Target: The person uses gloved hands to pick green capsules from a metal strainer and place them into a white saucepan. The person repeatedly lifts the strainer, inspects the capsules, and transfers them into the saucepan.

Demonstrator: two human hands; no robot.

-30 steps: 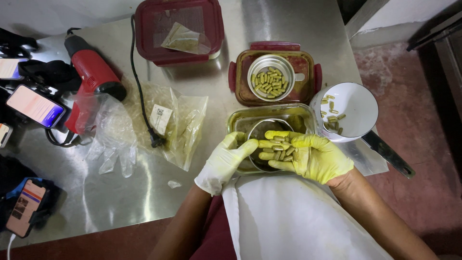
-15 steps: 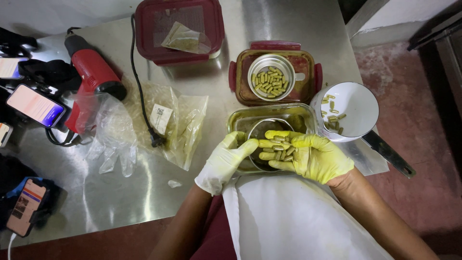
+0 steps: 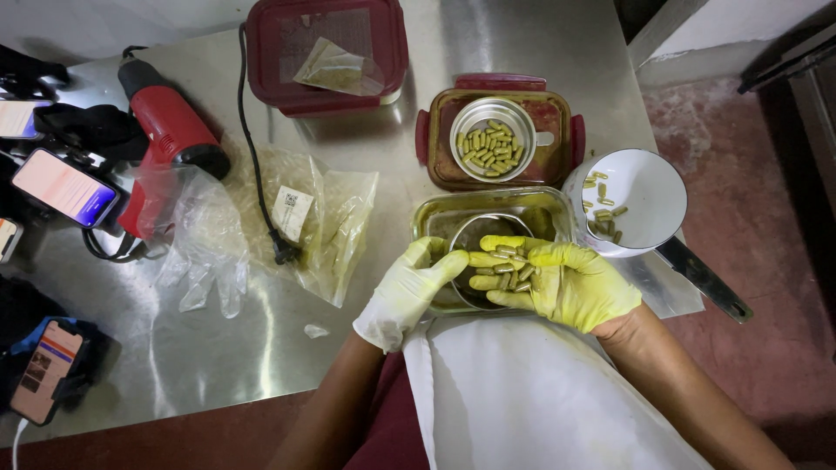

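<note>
Capsules (image 3: 507, 268) piled in cupped, half-open right hand (image 3: 566, 283); left hand (image 3: 407, 292) fingertips pinching among them.

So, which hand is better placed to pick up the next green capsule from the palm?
Left. The left hand is free, its fingertips beside the small green capsules heaped in the cupped right hand, which cannot release them.
</note>
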